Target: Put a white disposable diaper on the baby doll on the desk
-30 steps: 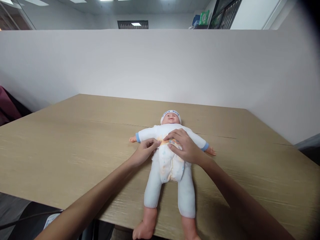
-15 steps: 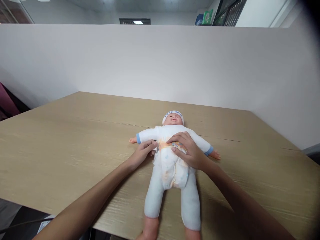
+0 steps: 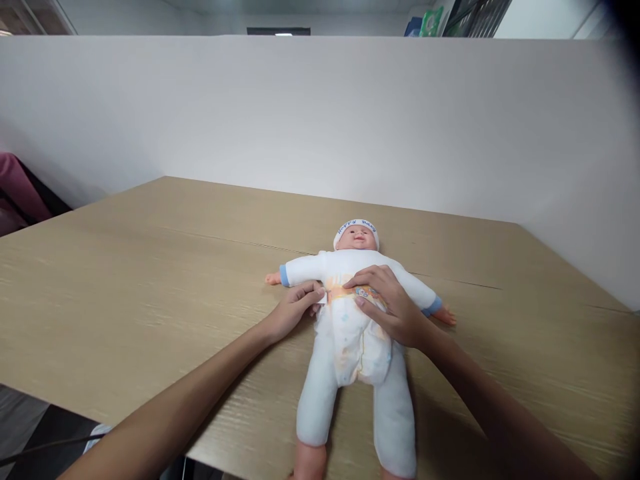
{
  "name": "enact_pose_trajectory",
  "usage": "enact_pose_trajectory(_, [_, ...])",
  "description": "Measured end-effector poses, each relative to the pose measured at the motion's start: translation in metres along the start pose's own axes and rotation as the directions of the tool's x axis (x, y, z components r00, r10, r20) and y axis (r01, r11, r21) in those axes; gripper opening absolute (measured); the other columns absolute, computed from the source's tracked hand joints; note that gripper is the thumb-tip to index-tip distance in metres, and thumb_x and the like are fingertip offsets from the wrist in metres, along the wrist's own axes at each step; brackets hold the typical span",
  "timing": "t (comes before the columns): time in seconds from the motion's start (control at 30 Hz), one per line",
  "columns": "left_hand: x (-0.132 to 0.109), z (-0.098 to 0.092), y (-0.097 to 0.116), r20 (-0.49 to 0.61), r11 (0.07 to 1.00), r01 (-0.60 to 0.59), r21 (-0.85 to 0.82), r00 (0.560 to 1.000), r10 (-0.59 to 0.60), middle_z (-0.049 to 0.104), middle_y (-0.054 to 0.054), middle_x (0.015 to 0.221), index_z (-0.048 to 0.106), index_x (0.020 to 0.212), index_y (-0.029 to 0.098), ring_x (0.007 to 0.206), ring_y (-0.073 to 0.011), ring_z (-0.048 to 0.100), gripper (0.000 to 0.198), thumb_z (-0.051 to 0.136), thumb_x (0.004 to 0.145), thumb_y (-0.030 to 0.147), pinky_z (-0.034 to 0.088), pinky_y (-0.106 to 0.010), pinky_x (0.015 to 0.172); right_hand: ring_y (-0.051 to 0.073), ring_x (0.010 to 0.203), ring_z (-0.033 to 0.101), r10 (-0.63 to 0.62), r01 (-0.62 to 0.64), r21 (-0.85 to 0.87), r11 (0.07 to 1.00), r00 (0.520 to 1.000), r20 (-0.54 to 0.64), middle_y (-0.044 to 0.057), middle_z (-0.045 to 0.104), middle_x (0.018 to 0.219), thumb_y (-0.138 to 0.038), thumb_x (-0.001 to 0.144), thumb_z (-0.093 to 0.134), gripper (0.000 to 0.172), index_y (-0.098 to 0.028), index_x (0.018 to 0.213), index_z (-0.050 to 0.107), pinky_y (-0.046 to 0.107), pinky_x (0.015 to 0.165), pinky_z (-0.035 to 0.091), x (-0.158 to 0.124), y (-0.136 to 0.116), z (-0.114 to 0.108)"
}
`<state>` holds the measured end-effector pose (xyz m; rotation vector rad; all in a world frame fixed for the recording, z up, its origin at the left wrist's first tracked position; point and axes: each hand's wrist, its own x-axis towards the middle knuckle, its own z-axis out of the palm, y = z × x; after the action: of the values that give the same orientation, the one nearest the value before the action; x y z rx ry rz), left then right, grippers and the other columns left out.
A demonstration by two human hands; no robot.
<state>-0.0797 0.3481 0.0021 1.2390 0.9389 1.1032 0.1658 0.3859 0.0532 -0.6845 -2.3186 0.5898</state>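
A baby doll in a white suit with blue cuffs and a lettered white headband lies on its back, legs towards me. It wears a patterned diaper over the suit. At the diaper's waist on the left side, my left hand is closed in a pinch on a small white diaper tab. My right hand rests on the front of the diaper near the orange waistband, fingers stretched out and partly covering its printed figures.
The doll lies on a wide wood-coloured table with thin seams. A white partition stands behind it. A dark pink item is at the far left. Below the near left edge runs a dark cable.
The white tab now shows at my left fingertips, where it was hardly visible before. My right hand keeps its place on the diaper. The whole view has shifted slightly.
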Motion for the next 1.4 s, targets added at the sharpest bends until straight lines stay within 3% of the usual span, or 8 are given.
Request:
enact_pose_trajectory(0.1, [0.002, -0.003, -0.002, -0.043, 1.0, -0.018, 0.02, 0.999, 0.019, 0.047, 0.004, 0.063, 0.05, 0.071, 0.019, 0.063, -0.0121, 0.039, 0.043, 0.066, 0.092, 0.052, 0.03, -0.027, 0.065, 0.028, 0.117, 0.058, 0.002, -0.002, -0.001, 1.0, 1.0, 0.002, 0.004, 0.07, 0.12, -0.024, 0.1, 0.058, 0.022, -0.029, 0.12, 0.066, 0.047, 0.106, 0.038, 0.0, -0.001, 0.0])
enact_pose_trajectory(0.3, [0.002, -0.001, -0.001, 0.026, 0.998, -0.03, 0.057, 0.999, 0.028, 0.047, 0.004, 0.063, 0.049, 0.066, 0.019, 0.062, -0.0118, 0.039, 0.046, 0.066, 0.092, 0.053, 0.029, -0.027, 0.063, 0.03, 0.117, 0.058, 0.013, -0.013, -0.007, 1.0, 1.0, 0.0, 0.005, 0.07, 0.119, -0.027, 0.1, 0.058, 0.021, -0.028, 0.119, 0.067, 0.049, 0.106, 0.039, 0.0, -0.002, -0.001])
enact_pose_trajectory(0.53, [0.003, 0.0, 0.001, -0.003, 0.998, -0.036, 0.056, 0.999, 0.036, 0.045, 0.004, 0.06, 0.048, 0.063, 0.019, 0.061, -0.0117, 0.038, 0.049, 0.069, 0.089, 0.056, 0.028, -0.027, 0.062, 0.031, 0.119, 0.056, 0.022, -0.022, -0.012, 1.0, 1.0, 0.003, 0.007, 0.068, 0.121, -0.028, 0.101, 0.057, 0.021, -0.028, 0.12, 0.067, 0.05, 0.107, 0.04, -0.001, 0.002, 0.001])
enact_pose_trajectory(1.4, [0.002, 0.007, 0.004, 0.002, 0.999, -0.012, 0.039, 1.0, 0.012, 0.043, 0.005, 0.062, 0.053, 0.07, 0.018, 0.06, -0.0103, 0.034, 0.051, 0.071, 0.087, 0.062, 0.023, -0.026, 0.058, 0.031, 0.119, 0.056, 0.009, -0.009, -0.03, 1.0, 1.0, 0.01, 0.006, 0.068, 0.124, -0.03, 0.102, 0.055, 0.023, -0.029, 0.122, 0.065, 0.049, 0.107, 0.04, -0.002, 0.001, 0.002])
